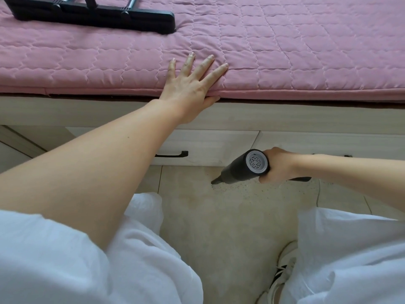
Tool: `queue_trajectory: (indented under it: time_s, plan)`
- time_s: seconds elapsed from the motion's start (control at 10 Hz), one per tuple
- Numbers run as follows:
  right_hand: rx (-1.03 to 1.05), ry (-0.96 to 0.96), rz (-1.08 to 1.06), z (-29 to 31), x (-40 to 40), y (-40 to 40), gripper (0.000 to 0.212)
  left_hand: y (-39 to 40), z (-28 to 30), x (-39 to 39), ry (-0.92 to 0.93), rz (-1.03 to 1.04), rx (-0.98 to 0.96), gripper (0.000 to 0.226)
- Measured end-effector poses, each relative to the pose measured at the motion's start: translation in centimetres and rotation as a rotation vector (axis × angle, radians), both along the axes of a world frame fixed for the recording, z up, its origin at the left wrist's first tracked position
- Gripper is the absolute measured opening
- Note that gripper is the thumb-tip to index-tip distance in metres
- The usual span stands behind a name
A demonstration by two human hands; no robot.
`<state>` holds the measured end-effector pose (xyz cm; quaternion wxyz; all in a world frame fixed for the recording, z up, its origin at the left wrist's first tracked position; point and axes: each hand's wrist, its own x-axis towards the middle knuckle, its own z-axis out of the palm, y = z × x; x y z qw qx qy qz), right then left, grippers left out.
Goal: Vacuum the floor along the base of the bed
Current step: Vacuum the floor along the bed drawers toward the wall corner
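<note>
A small black handheld vacuum (243, 167) with a grey round rear filter points down and left, its narrow nozzle tip touching the beige tiled floor (230, 216) just in front of the bed's drawer. My right hand (277, 164) grips its handle. Fine dark crumbs (245, 186) lie scattered on the floor to the right of the nozzle. My left hand (192, 84) rests flat, fingers spread, on the edge of the pink quilted mattress (285, 51), thumb over the rim. The pale wooden bed base (263, 119) runs across below it.
A drawer front with a black handle (172, 154) sits in the bed base left of the vacuum. A black flat mop head (92, 14) with metal rods lies on the mattress, top left. My white-clothed knees and a white shoe (282, 270) fill the foreground.
</note>
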<state>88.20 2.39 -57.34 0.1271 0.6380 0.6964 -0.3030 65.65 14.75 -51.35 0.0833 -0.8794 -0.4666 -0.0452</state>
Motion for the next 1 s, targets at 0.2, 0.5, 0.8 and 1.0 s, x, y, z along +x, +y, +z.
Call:
queue_trajectory:
  time_s: [0.2, 0.5, 0.8, 1.0]
  plan:
    - [0.019, 0.052, 0.019, -0.3, -0.4, 0.4, 0.031, 0.0, 0.0, 0.0, 0.008, -0.001, -0.001, 0.066]
    - [0.031, 0.097, 0.026, -1.1, -1.6, 1.0, 0.048, 0.1, -0.1, -0.1, 0.002, -0.012, 0.003, 0.066]
    - [0.003, 0.073, 0.02, -0.7, -1.2, 0.8, 0.036, 0.1, -0.1, -0.1, -0.007, -0.013, 0.001, 0.066]
    - [-0.011, -0.01, -0.012, -0.2, -0.3, 0.4, 0.028, 0.2, 0.0, -0.2, -0.003, -0.013, 0.005, 0.066]
